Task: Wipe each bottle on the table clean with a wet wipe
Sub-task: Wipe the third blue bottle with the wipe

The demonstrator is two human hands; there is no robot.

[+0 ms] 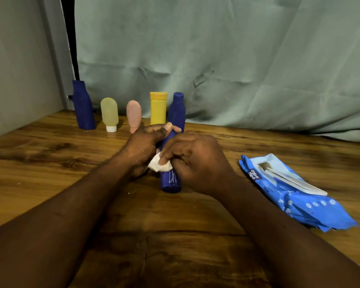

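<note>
A dark blue bottle (170, 182) is tilted over the middle of the table, its base toward me. My left hand (146, 146) grips its upper part, thumb on top. My right hand (197, 161) presses a crumpled white wet wipe (158, 165) against the bottle's side, fingers curled round the wipe. Behind them stands a row: a tall dark blue bottle (83, 107), a pale green tube (109, 114), a pink tube (133, 115), a yellow bottle (158, 108) and another dark blue bottle (176, 110).
A blue pack of wet wipes (295, 192) lies on the wooden table (50, 163) to the right, its flap lifted. A grey-green cloth hangs behind the table, and a wall closes the left side.
</note>
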